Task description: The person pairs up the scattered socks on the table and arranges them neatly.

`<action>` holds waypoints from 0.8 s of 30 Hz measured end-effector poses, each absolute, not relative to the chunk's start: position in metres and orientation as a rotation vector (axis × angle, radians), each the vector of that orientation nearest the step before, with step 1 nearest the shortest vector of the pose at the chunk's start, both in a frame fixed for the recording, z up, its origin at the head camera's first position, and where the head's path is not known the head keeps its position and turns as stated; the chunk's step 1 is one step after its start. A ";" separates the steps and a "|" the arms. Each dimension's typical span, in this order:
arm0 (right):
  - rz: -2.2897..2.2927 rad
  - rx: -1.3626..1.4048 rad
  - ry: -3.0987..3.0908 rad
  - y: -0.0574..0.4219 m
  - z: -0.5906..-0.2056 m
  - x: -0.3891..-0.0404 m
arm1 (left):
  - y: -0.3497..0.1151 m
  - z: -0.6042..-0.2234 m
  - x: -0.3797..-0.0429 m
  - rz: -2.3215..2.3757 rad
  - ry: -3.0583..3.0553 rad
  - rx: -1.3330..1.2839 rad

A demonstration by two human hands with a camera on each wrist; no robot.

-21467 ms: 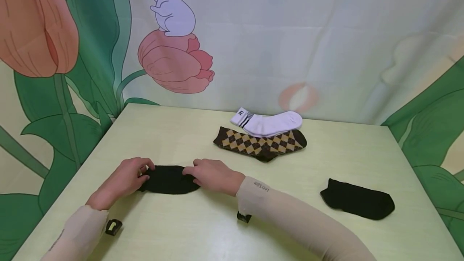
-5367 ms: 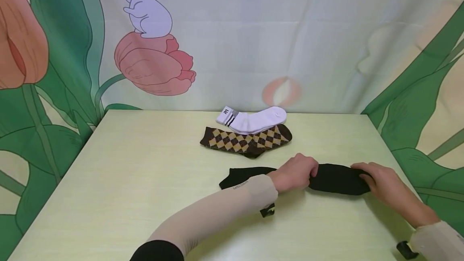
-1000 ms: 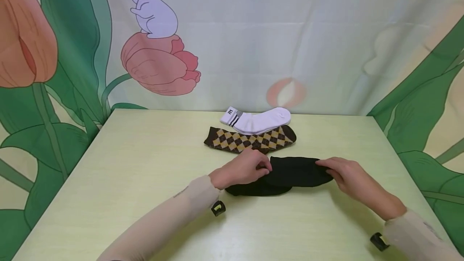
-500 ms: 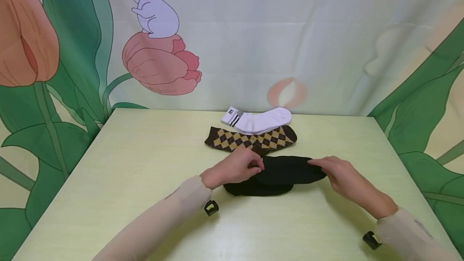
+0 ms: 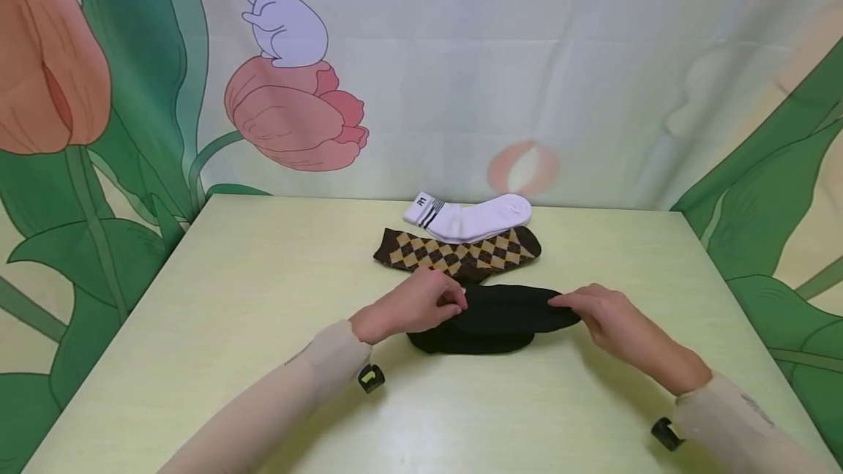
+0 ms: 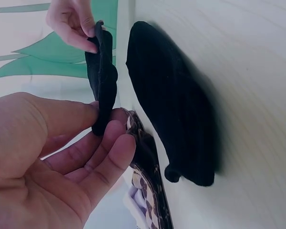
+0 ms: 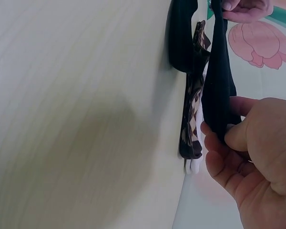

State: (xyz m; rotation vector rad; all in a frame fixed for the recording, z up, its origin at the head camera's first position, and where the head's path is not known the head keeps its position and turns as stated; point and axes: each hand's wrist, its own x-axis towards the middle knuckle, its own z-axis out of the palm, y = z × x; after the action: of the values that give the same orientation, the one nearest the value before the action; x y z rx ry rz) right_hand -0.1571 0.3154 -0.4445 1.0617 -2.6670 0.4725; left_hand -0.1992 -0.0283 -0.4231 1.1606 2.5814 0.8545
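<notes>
A black ankle sock (image 5: 510, 308) is stretched between my two hands, lifted off the table. My left hand (image 5: 411, 302) pinches its left end between thumb and fingers, and my right hand (image 5: 612, 324) pinches the right end. In the left wrist view the held sock (image 6: 103, 71) hangs apart from a second black sock (image 6: 171, 109) that lies flat on the table. From the head view that lower sock (image 5: 470, 344) is partly covered by the held one. The right wrist view has the sock (image 7: 218, 81) running from the near fingers to the other hand.
Behind the black socks lies a brown argyle sock pair (image 5: 454, 253), with white striped socks (image 5: 467, 218) against its far side. The pale table (image 5: 276, 276) ends at a printed curtain (image 5: 428, 79). Each wrist carries a small black camera (image 5: 372, 379).
Over the last second both hands have moved left with the held black sock, bringing it further over the lying one. Earlier, the two black socks lay far apart on the table.
</notes>
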 end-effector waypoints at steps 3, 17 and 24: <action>0.476 1.063 -2.681 0.312 -0.445 -0.157 | -0.032 -0.424 -0.198 0.841 2.598 1.152; 0.525 1.070 -2.745 0.295 -0.445 -0.158 | -0.049 -0.427 -0.196 0.830 2.623 1.161; 0.537 1.091 -2.734 0.288 -0.446 -0.159 | -0.059 -0.432 -0.196 0.823 2.631 1.161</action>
State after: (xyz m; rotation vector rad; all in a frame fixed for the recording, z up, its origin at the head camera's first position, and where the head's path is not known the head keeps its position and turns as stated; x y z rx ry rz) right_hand -0.1589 0.2884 -0.4465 1.0914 -2.7337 0.5373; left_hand -0.1964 -0.0590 -0.4319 1.1607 2.6311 0.8233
